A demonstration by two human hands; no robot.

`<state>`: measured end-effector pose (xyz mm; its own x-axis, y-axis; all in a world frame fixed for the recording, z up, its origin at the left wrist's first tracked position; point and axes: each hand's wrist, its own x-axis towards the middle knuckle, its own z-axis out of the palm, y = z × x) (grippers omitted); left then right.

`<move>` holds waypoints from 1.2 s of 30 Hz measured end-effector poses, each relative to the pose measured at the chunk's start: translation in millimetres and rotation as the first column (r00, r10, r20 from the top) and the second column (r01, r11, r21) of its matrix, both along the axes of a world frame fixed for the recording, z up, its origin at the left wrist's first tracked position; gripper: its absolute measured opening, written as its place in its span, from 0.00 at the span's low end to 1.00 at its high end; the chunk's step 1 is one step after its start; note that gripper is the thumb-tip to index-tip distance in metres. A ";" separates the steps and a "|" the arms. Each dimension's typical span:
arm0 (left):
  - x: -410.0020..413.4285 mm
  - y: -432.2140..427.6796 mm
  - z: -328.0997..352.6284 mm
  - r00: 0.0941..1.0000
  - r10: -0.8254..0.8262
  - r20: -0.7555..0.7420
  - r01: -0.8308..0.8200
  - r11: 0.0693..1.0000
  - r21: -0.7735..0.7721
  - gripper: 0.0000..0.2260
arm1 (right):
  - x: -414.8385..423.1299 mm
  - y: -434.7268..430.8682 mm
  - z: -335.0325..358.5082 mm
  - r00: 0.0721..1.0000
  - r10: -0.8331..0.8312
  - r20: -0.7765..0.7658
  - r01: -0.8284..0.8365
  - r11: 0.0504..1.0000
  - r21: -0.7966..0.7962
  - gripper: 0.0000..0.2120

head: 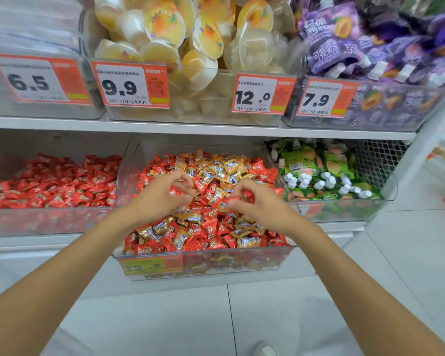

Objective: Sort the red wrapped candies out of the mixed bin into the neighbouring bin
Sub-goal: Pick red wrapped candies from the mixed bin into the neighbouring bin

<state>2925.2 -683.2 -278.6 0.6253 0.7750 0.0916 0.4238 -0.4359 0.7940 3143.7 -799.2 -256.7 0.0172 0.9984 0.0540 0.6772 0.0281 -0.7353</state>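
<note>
My left hand (162, 195) curled round red candy (175, 190), right hand (257, 204) pinching second one, both over mixed bin (206, 254). Red bin (36, 223) just beside, on my left. Risk: loose pinch drops candy back, or gold candy (208, 173) rides along.

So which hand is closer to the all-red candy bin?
Left. The left hand is over the left side of the mixed bin, beside the all-red bin; the right hand is farther right.

Head camera looks forward and down, close over shelf bins (203, 255).
</note>
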 end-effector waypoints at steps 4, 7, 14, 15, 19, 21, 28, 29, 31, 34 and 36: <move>6.5 -10.0 -1.0 0.993 0.013 -0.113 0.005 0.987 0.161 0.15 | 8.2 1.2 11.2 0.985 -0.095 -0.141 0.104 0.993 0.059 0.03; 22.9 -25.8 -6.5 0.975 -0.124 -0.187 0.135 0.989 0.051 0.20 | 11.3 4.6 7.8 0.990 -0.108 -0.087 0.114 0.991 0.072 0.05; 28.0 -10.1 -13.2 0.948 -0.107 -0.299 0.144 0.984 0.107 0.18 | 15.9 1.1 -1.9 0.989 -0.128 -0.068 0.129 0.991 0.019 0.07; 24.5 -5.9 -13.7 0.946 -0.087 -0.311 0.132 0.983 0.129 0.15 | 16.3 0.2 -1.2 0.993 -0.106 -0.055 0.107 0.994 0.020 0.09; 14.5 2.8 -15.4 0.977 0.014 -0.215 0.026 0.983 0.182 0.06 | 16.2 -2.1 -2.2 0.990 -0.090 0.104 0.089 0.996 0.019 0.11; 13.7 1.2 -13.2 0.981 0.067 -0.179 -0.034 0.982 0.183 0.08 | 10.2 -0.9 -8.3 0.960 -0.017 0.279 0.025 0.999 -0.026 0.18; 6.7 4.8 5.2 0.994 0.112 -0.012 -0.111 0.993 0.041 0.04 | 11.7 10.3 0.2 0.958 -0.037 0.286 0.031 0.999 0.025 0.07; 4.8 5.1 8.4 0.993 0.117 -0.022 -0.116 0.992 0.051 0.05 | 13.0 10.5 5.4 0.973 -0.068 0.222 0.060 0.997 0.046 0.07; 1.5 5.3 11.6 0.991 0.123 -0.054 -0.119 0.990 0.076 0.10 | 10.0 13.6 11.0 0.986 -0.148 0.079 0.137 0.982 0.130 0.09; -1.8 4.3 12.4 0.988 0.148 -0.051 -0.143 0.985 0.099 0.12 | 2.7 20.9 14.4 0.963 -0.225 -0.151 0.251 0.950 0.184 0.17; -1.1 2.0 11.9 0.985 0.163 -0.049 -0.156 0.981 0.115 0.13 | 6.4 19.5 14.0 0.970 -0.230 -0.080 0.240 0.955 0.176 0.13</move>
<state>2924.1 -681.1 -266.7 0.5012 0.8523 0.1494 0.5388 -0.4425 0.7169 3150.2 -779.7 -242.7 0.2587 0.9388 0.2276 0.6372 0.0112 -0.7706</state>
